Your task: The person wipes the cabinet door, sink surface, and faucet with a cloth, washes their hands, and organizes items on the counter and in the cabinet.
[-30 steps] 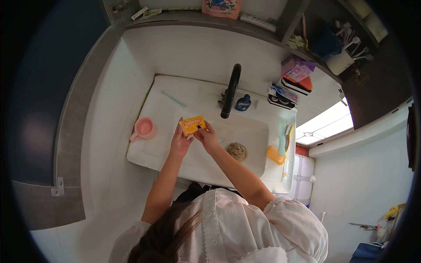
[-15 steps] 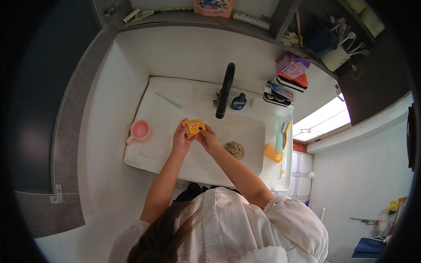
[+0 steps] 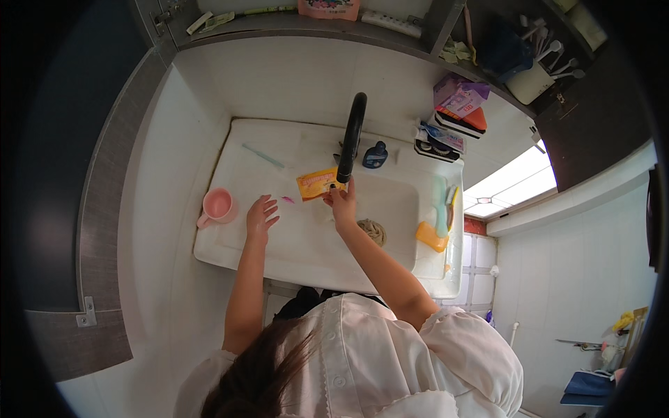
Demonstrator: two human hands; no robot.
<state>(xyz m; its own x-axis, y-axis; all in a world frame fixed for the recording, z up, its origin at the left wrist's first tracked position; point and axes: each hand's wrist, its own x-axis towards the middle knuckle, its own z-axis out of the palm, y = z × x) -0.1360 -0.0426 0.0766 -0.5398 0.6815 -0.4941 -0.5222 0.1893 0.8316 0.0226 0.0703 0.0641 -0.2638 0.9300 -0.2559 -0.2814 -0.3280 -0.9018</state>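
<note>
My right hand (image 3: pixel 341 203) pinches the lower right edge of a flat yellow-orange packet (image 3: pixel 317 184), which lies spread over the white washbasin counter (image 3: pixel 233 164). The packet's right end reaches beside the tip of the black tap (image 3: pixel 355 129). My left hand (image 3: pixel 260 214) is empty, its fingers apart, over the counter's left part. Between that hand and the packet shows a small bright pink piece (image 3: pixel 288 200), too small to name. To the left of my left hand stands a pink mug (image 3: pixel 219 204). A pale toothbrush-like stick (image 3: pixel 263 156) lies farther back.
A brown crumpled cloth (image 3: pixel 373 232) sits in the basin, close to my right forearm. Behind the tap is a dark blue bottle (image 3: pixel 375 155). Along the right rim lie an orange block (image 3: pixel 432 237) and a yellow-edged brush (image 3: pixel 452 206). Packages (image 3: pixel 461 96) stack at the back right.
My left hand has let go of the packet and moved left. The packet, held in my right hand, has shifted slightly right and back and appears wider. The pink piece has come into view.
</note>
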